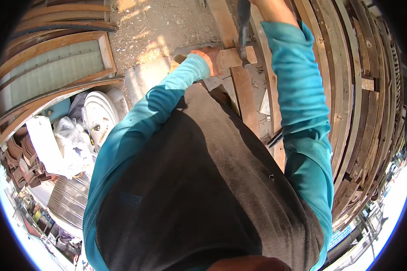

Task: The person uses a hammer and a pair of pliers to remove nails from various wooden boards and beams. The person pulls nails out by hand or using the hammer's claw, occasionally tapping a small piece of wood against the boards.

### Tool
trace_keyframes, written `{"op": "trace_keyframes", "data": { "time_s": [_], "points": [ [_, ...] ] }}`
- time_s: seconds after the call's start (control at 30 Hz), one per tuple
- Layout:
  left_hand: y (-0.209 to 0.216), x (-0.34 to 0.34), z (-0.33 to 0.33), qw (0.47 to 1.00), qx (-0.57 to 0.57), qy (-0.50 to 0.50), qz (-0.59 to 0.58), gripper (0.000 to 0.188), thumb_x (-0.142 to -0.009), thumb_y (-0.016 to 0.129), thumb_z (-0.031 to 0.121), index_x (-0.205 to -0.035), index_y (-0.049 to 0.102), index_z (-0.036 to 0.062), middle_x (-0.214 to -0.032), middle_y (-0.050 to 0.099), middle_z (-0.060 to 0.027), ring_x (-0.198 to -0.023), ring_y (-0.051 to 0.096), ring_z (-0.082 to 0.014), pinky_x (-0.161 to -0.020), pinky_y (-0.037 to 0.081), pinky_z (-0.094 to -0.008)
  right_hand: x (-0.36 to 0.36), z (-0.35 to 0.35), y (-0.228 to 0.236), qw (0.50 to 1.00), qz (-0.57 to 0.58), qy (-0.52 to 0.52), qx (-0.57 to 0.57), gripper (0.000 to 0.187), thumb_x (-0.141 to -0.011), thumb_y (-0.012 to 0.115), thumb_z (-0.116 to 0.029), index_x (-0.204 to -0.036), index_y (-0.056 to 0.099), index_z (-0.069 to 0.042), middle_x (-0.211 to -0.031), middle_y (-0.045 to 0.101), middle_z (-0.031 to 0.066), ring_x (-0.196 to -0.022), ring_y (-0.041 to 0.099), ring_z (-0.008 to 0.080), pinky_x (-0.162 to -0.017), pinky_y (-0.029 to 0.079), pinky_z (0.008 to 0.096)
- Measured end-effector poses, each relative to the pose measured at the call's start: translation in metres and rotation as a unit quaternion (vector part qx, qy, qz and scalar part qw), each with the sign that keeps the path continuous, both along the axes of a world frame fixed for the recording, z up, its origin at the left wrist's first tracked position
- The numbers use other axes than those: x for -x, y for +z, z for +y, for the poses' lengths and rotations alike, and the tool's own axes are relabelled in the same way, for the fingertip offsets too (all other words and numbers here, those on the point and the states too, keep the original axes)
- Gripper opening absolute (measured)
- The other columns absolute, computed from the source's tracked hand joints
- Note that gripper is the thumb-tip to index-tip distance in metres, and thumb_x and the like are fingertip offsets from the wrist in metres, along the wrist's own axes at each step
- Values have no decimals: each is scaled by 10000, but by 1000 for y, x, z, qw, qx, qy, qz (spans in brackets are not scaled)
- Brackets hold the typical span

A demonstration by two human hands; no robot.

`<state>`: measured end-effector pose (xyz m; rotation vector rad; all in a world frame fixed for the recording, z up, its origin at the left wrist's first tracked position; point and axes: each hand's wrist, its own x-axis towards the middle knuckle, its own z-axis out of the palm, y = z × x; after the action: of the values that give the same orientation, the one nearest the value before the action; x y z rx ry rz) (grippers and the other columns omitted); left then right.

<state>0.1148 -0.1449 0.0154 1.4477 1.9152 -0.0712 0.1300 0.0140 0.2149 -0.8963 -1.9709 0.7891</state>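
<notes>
My left hand (pixel 209 59) is closed around the near end of a short wooden board (pixel 229 58). This board lies crosswise over a longer wooden plank (pixel 244 97). At the top edge, my right hand (pixel 261 2) is mostly cut off by the frame, its fingers out of sight. A dark-handled hammer (pixel 243 20) runs down from beside that hand, and its metal end is at the short board. Whether the metal touches the wood, I cannot tell. Both my forearms are in turquoise sleeves.
Long wooden planks (pixel 343 81) lie stacked along the right. A wood-framed panel (pixel 54 67) is at the left, above a white bucket lid (pixel 99 115) and clear plastic bags (pixel 70 135). Brown tiles (pixel 25 153) are piled farther left. Debris litters the dirt ground (pixel 167 25).
</notes>
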Motion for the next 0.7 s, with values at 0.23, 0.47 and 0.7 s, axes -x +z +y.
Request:
{"op": "trace_keyframes", "data": {
  "time_s": [0.23,0.47,0.7],
  "points": [
    [-4,-9,-6,1000,-7,-16,7,812,-807,724,513,-1470,452,130,-1414,602,-167,-1303,573,-388,-1096,440,-521,-83,-52,-10,956,270,104,45,346,-976,708,-180,-734,468,-121,-600,420,-75,-521,360,9,-464,254,201],
    [-13,-7,-16,995,-92,23,34,775,-793,737,499,-1400,506,75,-1344,643,-201,-1253,615,-378,-1041,500,-479,-69,-39,-6,985,126,113,39,294,-1006,553,-227,-738,526,-110,-598,467,-17,-539,466,94,-524,374,283],
    [-35,-1,-22,995,-83,-50,-8,708,-720,758,483,-1294,589,105,-1152,720,-196,-1084,682,-407,-941,541,-512,-198,-97,-67,899,362,221,108,328,-998,547,-174,-691,441,-121,-572,428,-15,-506,446,115,-504,366,295]
  ]
}}
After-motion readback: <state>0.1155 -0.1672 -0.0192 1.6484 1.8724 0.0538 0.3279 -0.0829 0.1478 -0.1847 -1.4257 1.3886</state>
